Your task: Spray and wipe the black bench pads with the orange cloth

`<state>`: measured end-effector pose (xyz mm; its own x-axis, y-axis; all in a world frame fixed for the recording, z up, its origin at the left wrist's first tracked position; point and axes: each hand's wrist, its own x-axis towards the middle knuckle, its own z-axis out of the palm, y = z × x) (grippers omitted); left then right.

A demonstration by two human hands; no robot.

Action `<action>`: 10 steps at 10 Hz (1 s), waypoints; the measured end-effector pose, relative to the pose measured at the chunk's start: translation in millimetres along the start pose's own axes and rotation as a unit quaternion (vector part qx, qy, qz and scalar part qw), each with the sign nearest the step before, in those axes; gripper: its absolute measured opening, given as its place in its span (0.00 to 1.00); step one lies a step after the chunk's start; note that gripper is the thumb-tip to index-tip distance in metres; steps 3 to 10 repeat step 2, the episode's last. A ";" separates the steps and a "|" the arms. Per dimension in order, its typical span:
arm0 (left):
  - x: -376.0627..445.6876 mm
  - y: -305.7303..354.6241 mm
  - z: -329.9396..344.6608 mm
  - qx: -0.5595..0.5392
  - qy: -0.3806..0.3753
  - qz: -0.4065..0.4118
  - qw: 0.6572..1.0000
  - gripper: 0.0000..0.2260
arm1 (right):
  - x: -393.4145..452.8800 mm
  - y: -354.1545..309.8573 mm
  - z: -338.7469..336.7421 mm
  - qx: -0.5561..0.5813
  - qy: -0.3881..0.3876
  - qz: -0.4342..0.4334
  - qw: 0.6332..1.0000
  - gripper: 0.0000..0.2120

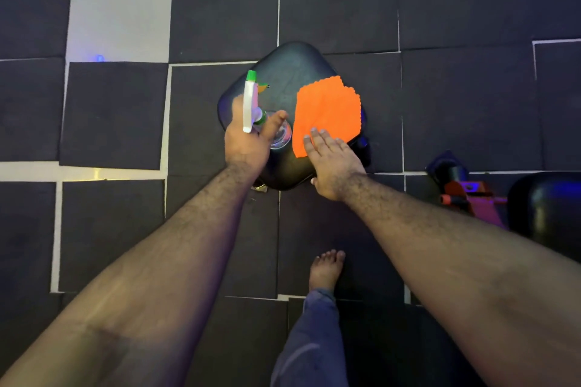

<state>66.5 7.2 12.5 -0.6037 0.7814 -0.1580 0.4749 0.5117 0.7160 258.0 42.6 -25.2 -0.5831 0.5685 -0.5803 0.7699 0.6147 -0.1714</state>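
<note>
A black bench pad [287, 72] sits below me on the floor mats. An orange cloth [327, 110] lies spread on its right half. My right hand [333, 163] rests flat on the cloth's near edge, fingers apart and pointing forward. My left hand [248, 141] grips a spray bottle [251, 100] with a white head and green nozzle, held over the pad's left side, nozzle pointing away from me. The clear bottle body shows below my fingers. A second black pad [547, 210] is at the right edge.
Dark square floor mats [465, 104] cover the ground, with pale floor [122, 9] showing at the upper left. An orange and purple bench frame [471, 195] stands between the two pads. My bare foot [327, 270] and trouser leg are just behind the pad.
</note>
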 end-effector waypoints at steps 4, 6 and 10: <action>-19.8 -0.4 -3.6 0.213 -0.245 -0.143 0.935 0.35 | -37.8 10.0 -11.3 0.048 -0.001 0.029 0.998 0.38; -19.8 -0.4 -3.6 0.213 -0.245 -0.143 0.935 0.35 | -37.8 10.0 -11.3 0.048 -0.001 0.029 0.998 0.38; -19.8 -0.4 -3.6 0.213 -0.245 -0.143 0.935 0.35 | -37.8 10.0 -11.3 0.048 -0.001 0.029 0.998 0.38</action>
